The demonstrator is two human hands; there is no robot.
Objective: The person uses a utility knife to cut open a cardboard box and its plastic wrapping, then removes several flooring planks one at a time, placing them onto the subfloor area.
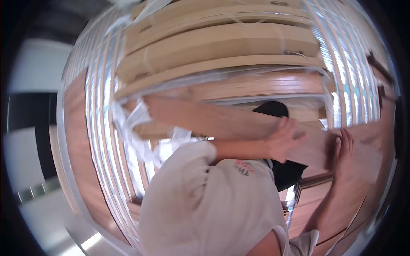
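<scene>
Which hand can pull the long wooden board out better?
Probably the left hand: its fingers curl over the edge of the board in a grip. The right hand only lies flat near the end.

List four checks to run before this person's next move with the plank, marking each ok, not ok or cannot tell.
1. Left hand grips the plank: ok, its fingers curl over the edge.
2. Right hand grips it too: not ok, it lies flat on the wood with its fingers open.
3. Plank's far end is free of the torn plastic wrap: cannot tell, the wrap bunches against it.
4. Stacked boards sit steady: cannot tell.
</scene>
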